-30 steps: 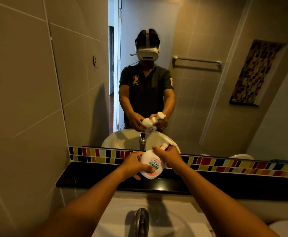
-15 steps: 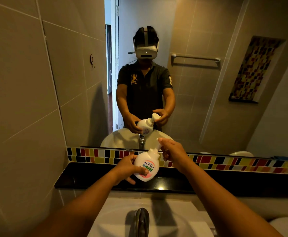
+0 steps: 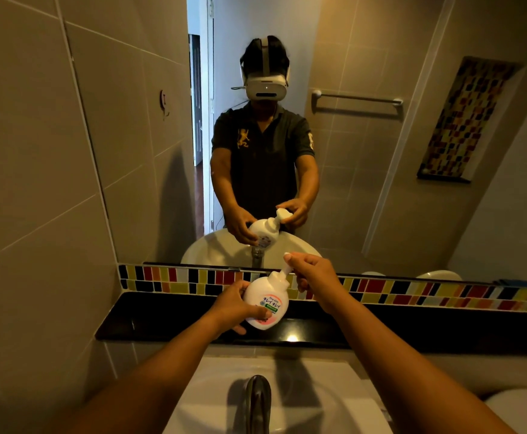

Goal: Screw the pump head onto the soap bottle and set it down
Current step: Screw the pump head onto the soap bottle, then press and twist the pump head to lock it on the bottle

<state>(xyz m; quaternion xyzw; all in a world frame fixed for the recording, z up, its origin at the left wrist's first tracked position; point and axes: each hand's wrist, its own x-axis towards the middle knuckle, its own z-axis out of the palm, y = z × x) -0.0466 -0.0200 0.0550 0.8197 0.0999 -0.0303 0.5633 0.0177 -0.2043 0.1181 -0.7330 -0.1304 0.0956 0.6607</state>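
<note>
Fingers on one pump head — one soap bottle

One bottle in left hand; one pump under right hand; one tap below both; two hands.

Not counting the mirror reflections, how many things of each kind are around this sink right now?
Hands: 2, left hand and right hand
Soap bottle: 1
Pump head: 1
Faucet: 1
Sink: 1
Black ledge: 1
Total: 7
</note>
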